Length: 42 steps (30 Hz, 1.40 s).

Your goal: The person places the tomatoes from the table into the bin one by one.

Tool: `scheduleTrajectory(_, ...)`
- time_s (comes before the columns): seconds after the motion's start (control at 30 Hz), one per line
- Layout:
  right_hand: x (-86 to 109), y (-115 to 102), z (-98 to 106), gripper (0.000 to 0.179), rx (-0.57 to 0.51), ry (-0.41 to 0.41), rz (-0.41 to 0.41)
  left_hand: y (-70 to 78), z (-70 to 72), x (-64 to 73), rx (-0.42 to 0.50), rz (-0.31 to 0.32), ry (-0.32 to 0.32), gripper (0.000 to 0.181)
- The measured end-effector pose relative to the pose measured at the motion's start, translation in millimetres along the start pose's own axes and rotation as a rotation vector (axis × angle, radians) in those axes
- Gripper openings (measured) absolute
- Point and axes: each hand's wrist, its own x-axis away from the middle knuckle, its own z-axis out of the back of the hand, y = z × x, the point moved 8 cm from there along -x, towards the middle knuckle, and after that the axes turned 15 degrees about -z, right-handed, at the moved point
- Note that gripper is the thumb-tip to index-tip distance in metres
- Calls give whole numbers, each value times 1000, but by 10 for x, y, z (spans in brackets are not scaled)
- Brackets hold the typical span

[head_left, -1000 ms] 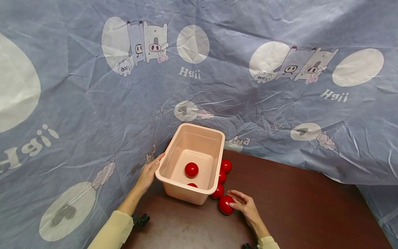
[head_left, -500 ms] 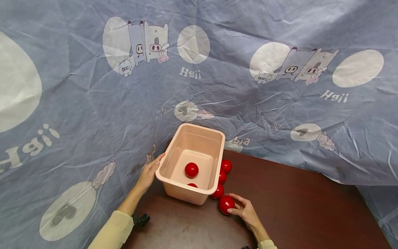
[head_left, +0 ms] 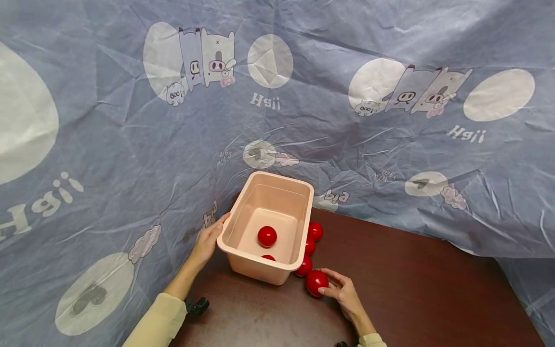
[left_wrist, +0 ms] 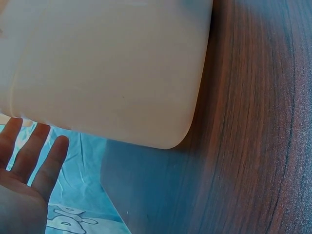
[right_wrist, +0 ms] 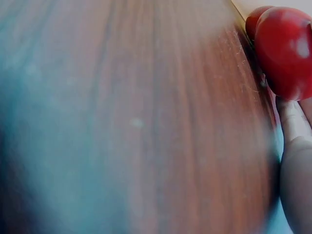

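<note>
A pale pink rectangular plastic bin [head_left: 244, 262] stands on the table in the head view. Inside it lie a red ball [head_left: 267, 236] and a second, mostly hidden one. My left hand [head_left: 207, 243] rests against the bin's left side; in the left wrist view its straight fingers [left_wrist: 51, 163] touch the outer wall. Beside the bin's near right corner, my right hand [head_left: 344, 294] pinches a glossy red ball [head_left: 316, 282] between thumb and fingers. The right wrist view shows this ball [right_wrist: 282, 53] at the upper right, above the thumb.
Several more red balls, among them a nearer ball [head_left: 304, 265] and a farther ball [head_left: 316, 231], line the bin's right side, partly hidden by it. The dark brown table [head_left: 416, 289] extends right. A blue-grey printed cloth [head_left: 329, 144] hangs behind and to the left.
The right hand's fingers have closed round the nearest red ball, which has shifted slightly away from the person. The left hand and the bin stay in place.
</note>
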Motion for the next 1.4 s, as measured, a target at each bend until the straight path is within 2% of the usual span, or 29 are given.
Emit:
scheduleTrajectory(0.2,5,-62,34,66,-22,56,-7,-1,-8,3,15,10,-3,43)
scheduleTrajectory(0.5,-36,-291,86,61,-51,98,43,7,-1,-7,-6,2,-3,42)
scheduleTrajectory(0.8,-121,-565,9,59,-43,97,90,-18,13,3,-1,18,2,43)
scheduleTrajectory(1.03,-185,-761,-31,60,-63,102,91,-27,1,11,6,23,4,43)
scheduleTrajectory(1.4,-250,-1099,-70,56,-101,48,198,-4,-1,-6,7,-1,2,42)
